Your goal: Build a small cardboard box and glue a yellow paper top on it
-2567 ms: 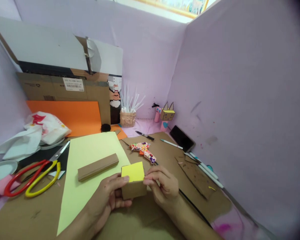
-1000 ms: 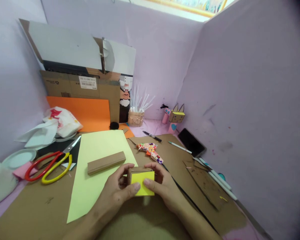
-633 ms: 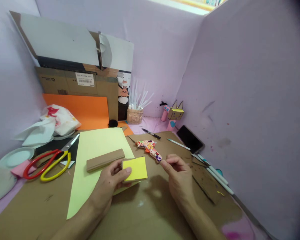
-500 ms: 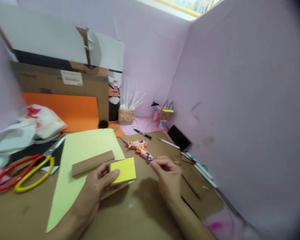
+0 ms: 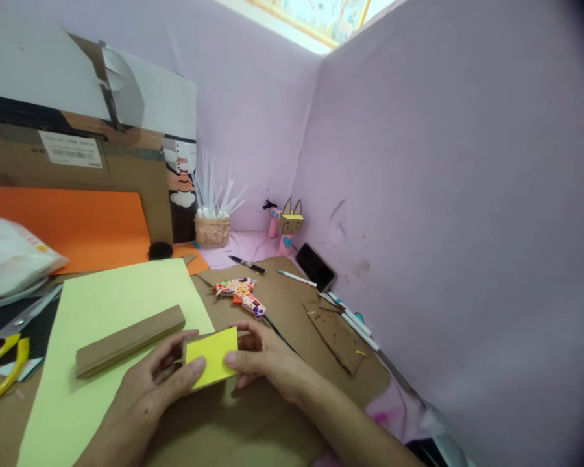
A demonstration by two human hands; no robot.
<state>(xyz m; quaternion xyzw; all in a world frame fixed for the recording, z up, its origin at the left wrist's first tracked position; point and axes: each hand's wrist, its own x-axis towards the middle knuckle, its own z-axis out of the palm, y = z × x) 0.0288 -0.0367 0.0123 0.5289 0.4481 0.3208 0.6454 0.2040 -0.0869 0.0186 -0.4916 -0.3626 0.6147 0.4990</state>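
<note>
A small cardboard box with a yellow paper face (image 5: 211,355) sits between my two hands, low over the brown cardboard mat (image 5: 253,421). My left hand (image 5: 156,383) grips its left side, thumb pressed on the yellow face. My right hand (image 5: 260,357) holds its right edge with curled fingers. Just to the left, a long brown cardboard block (image 5: 129,339) lies on a pale green paper sheet (image 5: 102,324).
A patterned glue gun (image 5: 238,293) with a black cord lies beyond my hands. Pens (image 5: 296,279), a phone (image 5: 315,266) and cardboard scraps (image 5: 335,334) are at the right. Scissors (image 5: 0,350), a plastic bag (image 5: 10,253), orange paper (image 5: 78,224) and a big carton (image 5: 78,155) stand left.
My right hand left the box briefly, then came back onto its right edge. The yellow face turned from top to front, and the view swung right.
</note>
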